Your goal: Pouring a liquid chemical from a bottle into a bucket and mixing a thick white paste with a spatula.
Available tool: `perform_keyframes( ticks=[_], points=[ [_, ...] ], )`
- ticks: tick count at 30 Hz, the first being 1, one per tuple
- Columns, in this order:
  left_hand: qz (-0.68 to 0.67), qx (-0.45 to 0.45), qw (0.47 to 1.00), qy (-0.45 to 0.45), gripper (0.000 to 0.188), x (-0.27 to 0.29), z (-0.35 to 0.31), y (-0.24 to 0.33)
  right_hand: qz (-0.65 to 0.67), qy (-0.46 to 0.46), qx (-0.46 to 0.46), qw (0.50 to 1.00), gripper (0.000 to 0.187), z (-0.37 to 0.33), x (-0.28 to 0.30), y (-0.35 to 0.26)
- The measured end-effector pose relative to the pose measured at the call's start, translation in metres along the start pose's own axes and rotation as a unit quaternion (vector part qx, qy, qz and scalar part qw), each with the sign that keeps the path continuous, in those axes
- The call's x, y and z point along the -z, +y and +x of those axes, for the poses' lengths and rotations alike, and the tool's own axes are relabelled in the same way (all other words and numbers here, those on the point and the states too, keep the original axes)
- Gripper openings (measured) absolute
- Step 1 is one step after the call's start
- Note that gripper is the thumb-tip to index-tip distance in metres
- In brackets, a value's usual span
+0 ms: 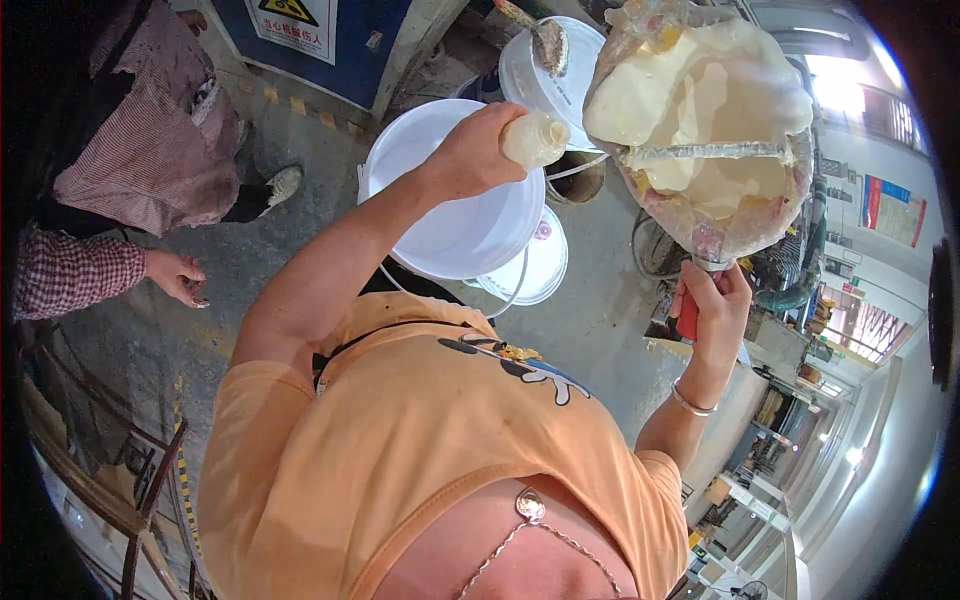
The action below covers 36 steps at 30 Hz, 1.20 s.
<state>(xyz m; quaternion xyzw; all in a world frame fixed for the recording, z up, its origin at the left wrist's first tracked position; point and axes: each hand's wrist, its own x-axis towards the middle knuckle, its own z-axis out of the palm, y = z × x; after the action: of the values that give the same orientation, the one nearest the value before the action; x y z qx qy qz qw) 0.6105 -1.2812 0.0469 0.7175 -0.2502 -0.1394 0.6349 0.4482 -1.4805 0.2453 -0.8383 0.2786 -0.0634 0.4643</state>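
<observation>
As I watch remotely, left hand (472, 152): fingers wrap pale bottle (535, 141) over white bucket (392, 160).
Right hand (714, 298): grips red handle (687, 318) of cream-smeared vessel (762, 230).

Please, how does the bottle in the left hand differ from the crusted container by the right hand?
Size: the bottle looks much smaller than the crusted container.
Surface: the bottle looks fairly smooth and translucent; the container is rough and caked.
Opening: the container is wide open, showing a cream-coloured substance and a bar across; the bottle has no such wide mouth.
Both are pale, yellowish-white in places.
</observation>
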Motion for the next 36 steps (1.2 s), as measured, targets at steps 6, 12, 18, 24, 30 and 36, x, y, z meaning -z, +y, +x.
perform_keyframes(
  ticks=[6,12,18,24,30,36],
  points=[
    [-0.003,-0.003,1.0,-0.003,0.065,-0.002,0.001,-0.004,0.002,0.005,-0.006,1.0,0.01,-0.001,0.0,-0.001],
    [0.009,0.005,1.0,-0.001,0.064,-0.002,0.001,-0.003,0.007,-0.002,-0.008,1.0,0.01,0.0,0.001,0.0],
    [0.001,-0.017,1.0,0.003,0.063,-0.003,0.001,-0.008,0.003,-0.003,-0.011,1.0,0.009,-0.001,0.003,-0.001],
    [-0.008,-0.023,1.0,0.006,0.063,-0.005,0.002,-0.013,-0.002,0.001,-0.022,1.0,0.01,-0.001,0.003,0.001],
    [0.0,-0.01,1.0,0.004,0.063,-0.004,0.002,-0.008,0.02,0.002,-0.014,1.0,0.01,-0.002,0.003,0.004],
    [-0.012,-0.004,1.0,0.006,0.063,-0.006,0.001,-0.011,0.02,-0.012,-0.013,1.0,0.01,-0.001,0.004,0.006]
  ],
)
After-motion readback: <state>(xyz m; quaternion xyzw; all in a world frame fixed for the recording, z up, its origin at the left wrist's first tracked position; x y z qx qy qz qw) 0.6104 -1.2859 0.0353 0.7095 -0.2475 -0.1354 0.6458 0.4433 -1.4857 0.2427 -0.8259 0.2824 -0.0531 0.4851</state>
